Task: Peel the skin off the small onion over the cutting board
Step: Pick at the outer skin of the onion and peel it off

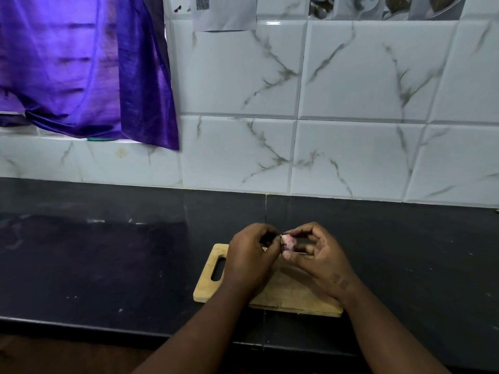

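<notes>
Long black stone worktop (108,265) under the grey-veined white tiled wall (351,103), with a shiny purple cloth (81,63) hanging at the far left corner; pale rectangular wooden cutting board (283,295) with a slot handle lying near the worktop's front edge, about midway along it; above the board's far edge, left hand (249,255) and right hand (317,255) brought together around the small pink-and-white onion (287,242)

Right-hand fingers closed narrowly on the onion, thumb below and fingertips curled over the top; left-hand fingers pinched tight at the onion's left end, apparently on a flap of skin, though too small to confirm

Best to keep the right-hand grip firm but light, so the slippery bulb neither squirts out nor bruises; to pull the skin along the bulb from tip towards root rather than straight outward, so it comes off in strips; to turn the onion a little after each strip; to stay over the board so scraps fall there

Hidden: far side of the onion and much of the board behind hands and forearms; unclear how much skin remains, and whether any peelings lie on the board
</notes>
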Demonstrator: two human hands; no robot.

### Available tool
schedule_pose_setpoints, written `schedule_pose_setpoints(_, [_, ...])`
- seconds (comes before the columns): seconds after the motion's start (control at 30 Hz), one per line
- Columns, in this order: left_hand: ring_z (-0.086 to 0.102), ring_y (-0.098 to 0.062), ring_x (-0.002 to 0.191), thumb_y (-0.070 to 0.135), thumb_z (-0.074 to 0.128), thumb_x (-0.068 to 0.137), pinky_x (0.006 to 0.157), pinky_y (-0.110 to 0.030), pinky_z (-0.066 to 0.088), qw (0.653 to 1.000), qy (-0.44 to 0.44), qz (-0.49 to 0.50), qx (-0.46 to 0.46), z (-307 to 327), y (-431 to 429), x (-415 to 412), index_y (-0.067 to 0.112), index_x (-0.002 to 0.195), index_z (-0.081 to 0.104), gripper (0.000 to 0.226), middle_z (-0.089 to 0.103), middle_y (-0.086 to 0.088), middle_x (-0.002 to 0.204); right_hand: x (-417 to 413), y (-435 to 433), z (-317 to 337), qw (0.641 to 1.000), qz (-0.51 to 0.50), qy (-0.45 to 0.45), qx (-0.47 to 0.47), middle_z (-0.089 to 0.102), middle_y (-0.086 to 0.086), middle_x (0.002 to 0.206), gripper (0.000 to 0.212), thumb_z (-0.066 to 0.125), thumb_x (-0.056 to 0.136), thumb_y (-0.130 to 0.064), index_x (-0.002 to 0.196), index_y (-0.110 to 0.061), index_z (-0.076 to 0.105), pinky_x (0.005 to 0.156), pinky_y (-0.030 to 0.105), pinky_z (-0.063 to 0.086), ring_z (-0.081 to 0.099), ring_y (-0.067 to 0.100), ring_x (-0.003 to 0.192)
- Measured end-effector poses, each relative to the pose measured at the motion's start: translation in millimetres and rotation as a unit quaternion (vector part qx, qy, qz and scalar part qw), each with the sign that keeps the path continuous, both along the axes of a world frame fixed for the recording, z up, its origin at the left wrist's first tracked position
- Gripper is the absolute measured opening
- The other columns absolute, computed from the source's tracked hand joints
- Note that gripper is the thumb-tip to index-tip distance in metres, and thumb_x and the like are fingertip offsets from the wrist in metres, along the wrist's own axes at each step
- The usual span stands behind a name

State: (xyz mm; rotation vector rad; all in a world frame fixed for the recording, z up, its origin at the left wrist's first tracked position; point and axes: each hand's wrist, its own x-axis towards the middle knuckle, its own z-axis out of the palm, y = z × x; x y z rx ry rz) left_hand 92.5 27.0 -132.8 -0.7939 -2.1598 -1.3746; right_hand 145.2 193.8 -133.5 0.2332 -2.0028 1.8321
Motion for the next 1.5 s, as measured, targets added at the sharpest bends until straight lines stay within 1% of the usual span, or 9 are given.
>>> schedule_pose_setpoints(0.1, [0.061,-0.003,0.083,0.022,0.068,0.093,0.069,-0.027,0.055,0.999,0.030,0.011,-0.042,2.0,0.4,2.9,0.024,0.099,0.071,0.007,0.066,0.013,0.090,-1.3,-0.9,-0.4,1.000,-0.008,0.008,0.000,0.074,0.015,0.111,0.031,0.082,0.079,0.005,0.103,-0.006,0.065,0.088,0.038,0.061,0.074,0.036,0.105])
schedule_pose_setpoints(0.2, [0.055,-0.003,0.084,0.023,0.063,0.097,0.067,-0.018,0.045,0.997,0.031,0.013,-0.062,3.6,1.7,5.1,0.025,0.102,0.065,0.007,0.059,0.014,0.093,-1.4,0.4,0.5,1.000,0.007,0.008,-0.005,0.073,0.015,0.113,0.033,0.082,0.079,0.005,0.104,-0.010,0.066,0.088,0.038,0.060,0.075,0.028,0.102])
schedule_pose_setpoints(0.43, [0.057,-0.003,0.087,0.023,0.057,0.100,0.072,-0.030,0.053,1.000,0.004,-0.009,-0.023,1.7,1.6,1.8,0.026,0.101,0.061,0.005,0.060,0.013,0.094,1.9,1.7,5.8,1.000,0.004,0.019,-0.023,0.075,0.005,0.114,0.045,0.086,0.071,-0.011,0.113,-0.011,0.068,0.087,0.030,0.061,0.076,0.022,0.105])
schedule_pose_setpoints(0.57, [0.060,-0.003,0.088,0.028,0.064,0.098,0.072,-0.031,0.055,0.999,0.027,-0.035,-0.027,1.3,0.7,3.2,0.027,0.102,0.066,0.005,0.064,0.014,0.094,-0.1,4.0,3.7,1.000,-0.017,0.014,-0.002,0.078,0.008,0.107,0.041,0.087,0.072,0.002,0.107,-0.009,0.069,0.085,0.033,0.063,0.077,0.025,0.100])
schedule_pose_setpoints(0.73, [0.065,-0.004,0.083,0.019,0.072,0.092,0.070,-0.030,0.058,0.999,0.024,-0.030,-0.003,0.3,-0.4,1.9,0.024,0.097,0.074,0.007,0.070,0.014,0.089,-1.3,4.1,0.7,1.000,-0.018,0.021,0.015,0.080,0.003,0.095,0.042,0.085,0.068,0.016,0.103,0.003,0.067,0.078,0.025,0.062,0.078,0.018,0.091])
schedule_pose_setpoints(0.93, [0.064,-0.003,0.083,0.018,0.071,0.092,0.071,-0.028,0.058,1.000,0.010,-0.010,-0.012,0.8,0.2,2.4,0.026,0.098,0.072,0.009,0.067,0.015,0.090,0.2,3.1,1.0,0.999,-0.018,0.039,0.031,0.078,-0.004,0.094,0.041,0.085,0.066,0.017,0.101,0.005,0.067,0.073,0.020,0.060,0.077,0.010,0.088])
schedule_pose_setpoints(1.13, [0.055,-0.004,0.079,0.025,0.062,0.097,0.064,-0.020,0.045,0.998,-0.022,0.028,-0.060,1.7,2.4,0.3,0.029,0.095,0.061,0.004,0.058,0.013,0.089,2.8,5.6,6.2,0.997,-0.040,0.066,-0.005,0.078,0.005,0.108,0.044,0.088,0.067,-0.011,0.106,-0.009,0.069,0.089,0.034,0.063,0.076,0.024,0.104])
schedule_pose_setpoints(1.33, [0.058,-0.002,0.081,0.026,0.064,0.095,0.072,-0.022,0.053,0.988,-0.048,0.017,-0.144,-1.8,4.1,-2.0,0.030,0.098,0.068,0.007,0.063,0.014,0.092,4.0,8.3,7.6,0.997,-0.013,0.034,-0.062,0.077,0.013,0.115,0.038,0.082,0.077,0.001,0.111,-0.009,0.070,0.093,0.042,0.059,0.074,0.030,0.110])
schedule_pose_setpoints(1.5, [0.060,-0.001,0.084,0.027,0.063,0.095,0.070,-0.022,0.053,0.997,0.004,0.027,-0.067,1.3,1.9,1.8,0.032,0.101,0.072,0.013,0.066,0.017,0.093,2.6,5.3,4.4,0.998,-0.004,0.005,-0.056,0.075,0.014,0.118,0.039,0.081,0.081,0.003,0.116,-0.008,0.068,0.094,0.043,0.060,0.073,0.031,0.112])
